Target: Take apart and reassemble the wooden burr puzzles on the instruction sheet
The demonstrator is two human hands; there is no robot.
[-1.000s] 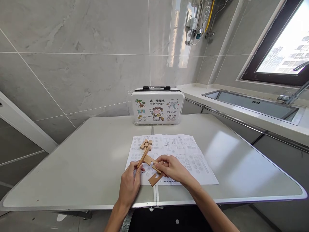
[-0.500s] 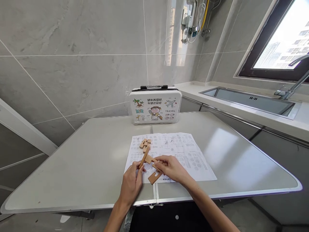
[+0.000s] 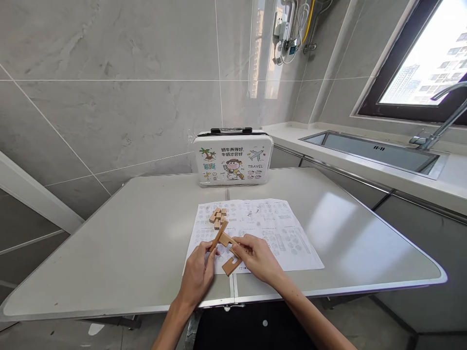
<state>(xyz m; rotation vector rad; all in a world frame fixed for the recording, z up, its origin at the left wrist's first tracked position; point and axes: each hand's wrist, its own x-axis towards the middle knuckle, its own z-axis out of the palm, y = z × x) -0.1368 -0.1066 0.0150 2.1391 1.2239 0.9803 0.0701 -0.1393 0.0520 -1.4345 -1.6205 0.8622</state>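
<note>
My left hand (image 3: 199, 267) is closed on a flat wooden puzzle piece (image 3: 219, 235), which is tilted with its far end pointing up and away. A notched wooden puzzle piece (image 3: 226, 239) meets it at an angle, and my right hand (image 3: 258, 257) pinches the right end of that one. Below the right fingers a wooden piece with a cut-out (image 3: 230, 266) sits over the near edge of the printed sheet (image 3: 280, 233); whether the right hand touches it I cannot tell. Just beyond the pieces, several small wooden blocks (image 3: 218, 215) lie in a cluster on the sheet.
A white case (image 3: 235, 160) with cartoon prints stands at the back of the folding table (image 3: 146, 243), against the tiled wall. To the right runs a counter with a sink (image 3: 372, 148) and a faucet (image 3: 434, 138). A metal seam splits the tabletop near my hands.
The whole view has shifted slightly. Both hands keep hold of the wooden pieces in nearly the same pose.
</note>
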